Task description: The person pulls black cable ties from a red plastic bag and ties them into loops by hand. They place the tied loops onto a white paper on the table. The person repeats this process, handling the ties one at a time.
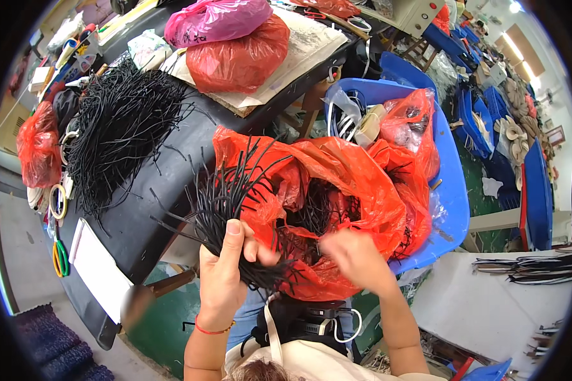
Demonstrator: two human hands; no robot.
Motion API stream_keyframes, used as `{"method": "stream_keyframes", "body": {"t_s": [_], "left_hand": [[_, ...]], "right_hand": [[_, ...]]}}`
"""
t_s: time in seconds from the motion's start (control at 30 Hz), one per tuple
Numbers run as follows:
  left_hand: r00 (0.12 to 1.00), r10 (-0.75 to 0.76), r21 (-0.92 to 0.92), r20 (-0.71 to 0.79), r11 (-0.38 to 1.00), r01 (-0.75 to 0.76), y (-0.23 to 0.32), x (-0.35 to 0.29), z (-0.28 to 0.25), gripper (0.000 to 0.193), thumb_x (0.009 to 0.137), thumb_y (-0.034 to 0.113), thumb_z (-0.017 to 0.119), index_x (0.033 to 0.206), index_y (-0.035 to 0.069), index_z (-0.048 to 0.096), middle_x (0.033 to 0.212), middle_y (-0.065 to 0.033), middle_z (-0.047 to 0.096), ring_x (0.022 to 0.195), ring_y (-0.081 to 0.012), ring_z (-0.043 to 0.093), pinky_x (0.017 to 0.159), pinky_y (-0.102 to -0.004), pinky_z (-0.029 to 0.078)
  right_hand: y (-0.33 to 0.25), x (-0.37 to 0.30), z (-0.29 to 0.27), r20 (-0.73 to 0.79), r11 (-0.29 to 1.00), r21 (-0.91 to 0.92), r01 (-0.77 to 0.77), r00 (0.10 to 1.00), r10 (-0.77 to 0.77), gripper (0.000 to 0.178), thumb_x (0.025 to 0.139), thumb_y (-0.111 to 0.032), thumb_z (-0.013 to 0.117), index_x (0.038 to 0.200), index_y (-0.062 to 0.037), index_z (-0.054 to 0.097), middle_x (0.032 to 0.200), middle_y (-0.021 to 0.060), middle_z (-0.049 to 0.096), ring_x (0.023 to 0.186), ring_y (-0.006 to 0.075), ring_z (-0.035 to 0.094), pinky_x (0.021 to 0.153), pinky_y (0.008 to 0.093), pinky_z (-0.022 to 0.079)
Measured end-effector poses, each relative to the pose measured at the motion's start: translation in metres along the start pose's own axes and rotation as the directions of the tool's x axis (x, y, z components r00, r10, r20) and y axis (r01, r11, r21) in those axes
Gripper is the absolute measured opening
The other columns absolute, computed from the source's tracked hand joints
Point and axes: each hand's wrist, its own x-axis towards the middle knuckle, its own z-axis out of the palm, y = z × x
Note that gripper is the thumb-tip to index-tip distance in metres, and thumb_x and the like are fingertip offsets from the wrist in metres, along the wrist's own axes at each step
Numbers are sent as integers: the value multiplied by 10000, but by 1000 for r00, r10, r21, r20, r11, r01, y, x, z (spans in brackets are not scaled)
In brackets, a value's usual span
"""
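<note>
My left hand (224, 270) is closed round a thick bundle of thin black cords (217, 206), their loose ends fanning out above the thumb. Just right of it gapes a large red plastic bag (368, 174), with more black cords (318, 213) inside. My right hand (357, 259) is over the bag's near side, its fingers smeared by motion, so I cannot make out whether they hold anything. A big tangled heap of black cords (124, 117) lies on the dark table (162, 184) at the left.
A blue bin (448, 209) stands beneath and right of the bag. Pink (219, 20) and red (238, 57) filled bags sit at the table's far side. Green-handled scissors (60, 257) hang by the left edge near a white sheet (98, 270). More dark strips (531, 267) lie at right.
</note>
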Motion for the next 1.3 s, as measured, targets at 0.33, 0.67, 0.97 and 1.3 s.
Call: {"method": "stream_keyframes", "body": {"t_s": [0.33,0.67,0.97,1.3], "left_hand": [[989,-104,112,103,989,93,-3,-1,1,285,960,285,465,783,63,484,551,41,362,419,-49,321,381,-220,289],[982,-148,56,120,988,142,-13,1,9,226,950,237,492,813,58,507,606,17,431,481,-62,387,469,-239,367],[948,-272,105,167,961,257,-37,6,17,272,877,217,613,1035,-2,588,788,-45,636,541,-44,428,508,-204,363],[976,-123,84,180,990,109,-30,15,5,219,899,188,587,1029,12,597,798,-23,627,608,-47,484,549,-211,391]], "right_hand": [[82,49,58,-33,920,-34,-391,920,390,212,772,-214,658,776,-2,652,886,227,589,870,374,567,767,434,460],[-4,20,-42,-325,918,186,-350,860,394,124,817,-108,633,798,13,612,717,134,573,601,239,560,583,328,444],[-80,0,-11,-245,997,81,4,969,16,97,765,-41,668,817,-2,596,703,130,550,580,283,556,521,356,435],[-100,-17,-35,95,882,472,-17,995,-31,120,841,-108,609,890,1,607,730,68,581,567,148,560,500,262,455]]}}
